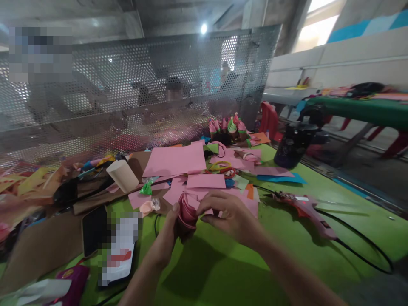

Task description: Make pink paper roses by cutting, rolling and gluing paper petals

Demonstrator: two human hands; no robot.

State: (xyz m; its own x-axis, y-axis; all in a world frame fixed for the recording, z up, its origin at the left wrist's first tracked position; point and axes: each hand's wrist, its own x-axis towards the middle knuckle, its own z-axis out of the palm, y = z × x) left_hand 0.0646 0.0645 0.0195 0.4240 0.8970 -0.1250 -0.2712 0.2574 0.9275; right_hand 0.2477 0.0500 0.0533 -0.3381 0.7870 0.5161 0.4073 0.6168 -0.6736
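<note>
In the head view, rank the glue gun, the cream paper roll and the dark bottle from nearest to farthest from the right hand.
From the right hand:
1. Glue gun, lying on the green table to its right.
2. Cream paper roll, up and to the left, past the pink folded piece both hands hold.
3. Dark bottle, far right at the back.

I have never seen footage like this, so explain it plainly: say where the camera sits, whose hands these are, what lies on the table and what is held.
There is no machine here. One camera is worn on a person's head and looks down at their own bare hands. The left hand and right hand together pinch a folded dark pink paper piece in their fingers. They work over a green-covered table. On it lie pink paper sheets, a cream paper roll, a pink glue gun with a black cord and a dark phone.
</note>
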